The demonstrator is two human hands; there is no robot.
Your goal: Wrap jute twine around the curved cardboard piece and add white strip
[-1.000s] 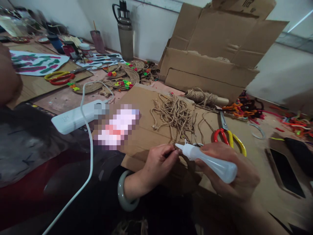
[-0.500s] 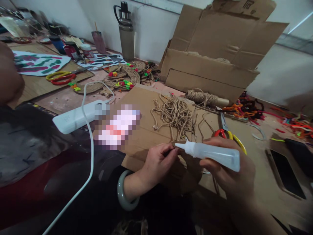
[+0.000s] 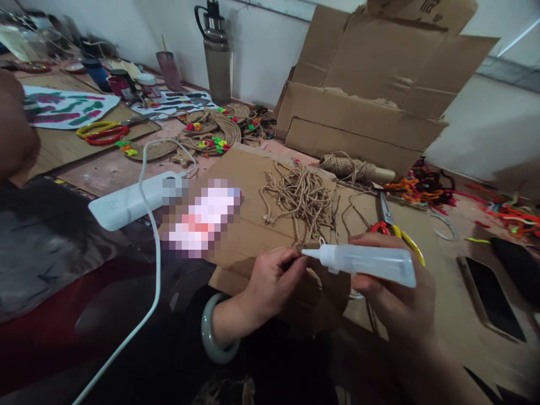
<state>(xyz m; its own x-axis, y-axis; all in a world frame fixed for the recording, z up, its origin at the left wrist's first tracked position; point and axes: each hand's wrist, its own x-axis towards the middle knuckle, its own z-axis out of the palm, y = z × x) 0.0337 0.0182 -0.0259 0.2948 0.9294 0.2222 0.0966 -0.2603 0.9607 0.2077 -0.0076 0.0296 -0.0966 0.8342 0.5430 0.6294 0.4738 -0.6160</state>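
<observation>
My right hand [image 3: 399,298] is closed around a translucent squeeze glue bottle [image 3: 371,263], held nearly level with its white nozzle pointing left. The nozzle tip is right by the fingers of my left hand [image 3: 274,281], at the edge of a brown cardboard piece [image 3: 333,298]. My left hand pinches that piece at its upper left edge; much of its outline is dark and partly hidden. Just beyond my hands lies a loose pile of cut jute twine [image 3: 301,197] on a cardboard sheet [image 3: 240,169]. Scissors [image 3: 386,211] with red and yellow handles lie behind my right hand.
A twine spool [image 3: 350,167] lies before a propped cardboard box [image 3: 371,84]. At left are a white power bank [image 3: 126,202] with cable, a blurred-out screen [image 3: 205,219] and another person's arm [image 3: 17,124]. A phone [image 3: 493,298] lies right; a bottle [image 3: 217,62] stands behind.
The glue bottle has tipped slightly closer to level, its rear end rising a little with my right hand. My left hand keeps its pinch; the view has shifted slightly.
</observation>
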